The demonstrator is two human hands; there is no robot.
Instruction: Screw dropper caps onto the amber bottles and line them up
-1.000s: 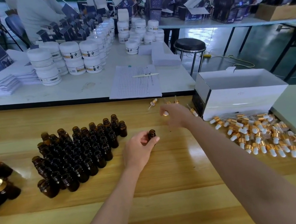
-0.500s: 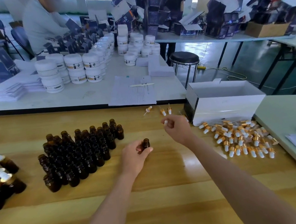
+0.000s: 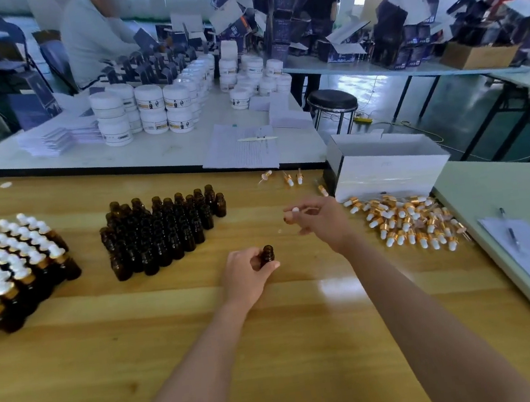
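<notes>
Gripping bottle (image 3: 268, 254) upright in left hand (image 3: 246, 275) near table's (image 3: 276, 351) middle; pinching cap (image 3: 294, 210) in right hand (image 3: 318, 219) just beyond. Probably starting capping: needing cap lowered into neck, twisted tight, bottle joining rows (image 3: 12, 264) at left edge.

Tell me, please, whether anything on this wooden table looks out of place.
Yes: a few stray dropper caps lie at the far edge of the table, apart from the main pile beside the white box.
</notes>
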